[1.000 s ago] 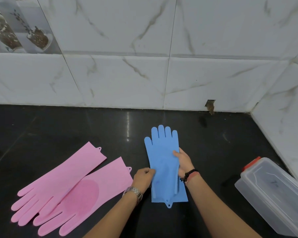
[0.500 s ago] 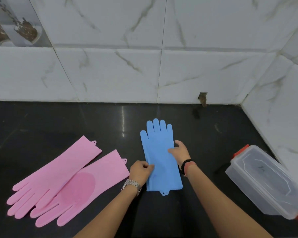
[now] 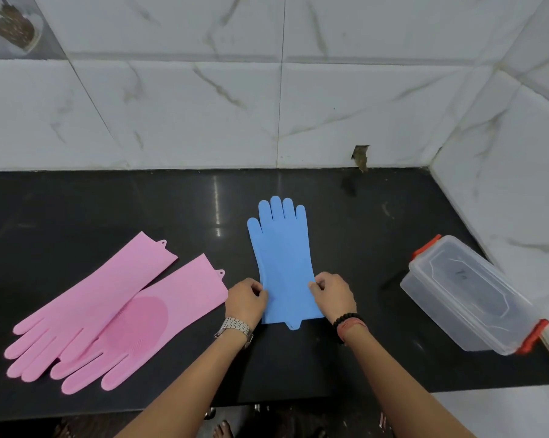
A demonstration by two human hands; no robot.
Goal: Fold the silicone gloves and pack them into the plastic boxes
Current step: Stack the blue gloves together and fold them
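I am pinching the blue glove (image 3: 282,263) at its cuff edges, left hand (image 3: 246,300) and right hand (image 3: 333,295) on opposite sides. It is lying flat, fingers pointing away from me, between the pink gloves (image 3: 109,311) and the plastic box (image 3: 469,298).

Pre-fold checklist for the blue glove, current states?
1. Blue silicone glove flat on the black countertop, fingers pointing to the wall: ok.
2. Left hand pinching the left cuff edge: ok.
3. Right hand pinching the right cuff edge: ok.
4. Fold path clear of the two pink silicone gloves, which lie apart to the left: ok.
5. Clear plastic box with red clips open for packing: not ok, lid on.
6. Second blue glove under this one: cannot tell.
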